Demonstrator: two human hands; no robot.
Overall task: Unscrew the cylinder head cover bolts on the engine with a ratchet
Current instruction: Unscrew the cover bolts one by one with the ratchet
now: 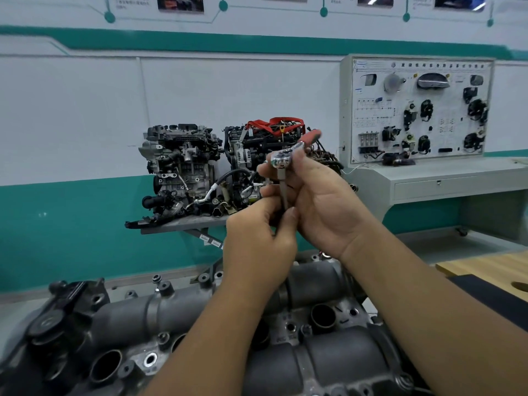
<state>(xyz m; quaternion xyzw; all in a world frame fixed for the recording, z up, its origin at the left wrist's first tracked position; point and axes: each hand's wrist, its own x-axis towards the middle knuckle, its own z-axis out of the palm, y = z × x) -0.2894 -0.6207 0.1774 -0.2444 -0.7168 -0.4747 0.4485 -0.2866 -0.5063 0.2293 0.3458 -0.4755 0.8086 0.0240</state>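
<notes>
The grey cylinder head cover (183, 315) fills the bottom of the view, with round plug wells and several dark bolts (164, 288) along its edges. Well above it I hold a ratchet (283, 160) with a chrome head and a red and grey handle that points up and to the right. My right hand (320, 204) is shut around the ratchet just under its head. A thin extension bar (283, 192) hangs down from the head. My left hand (257, 244) pinches the bar's lower end, which the fingers hide.
Two display engines (183, 167) stand on a grey stand behind my hands. A training board (420, 110) with car electrical parts sits on a grey desk at the right. A wooden tabletop (485, 267) with a black mat lies at the right edge.
</notes>
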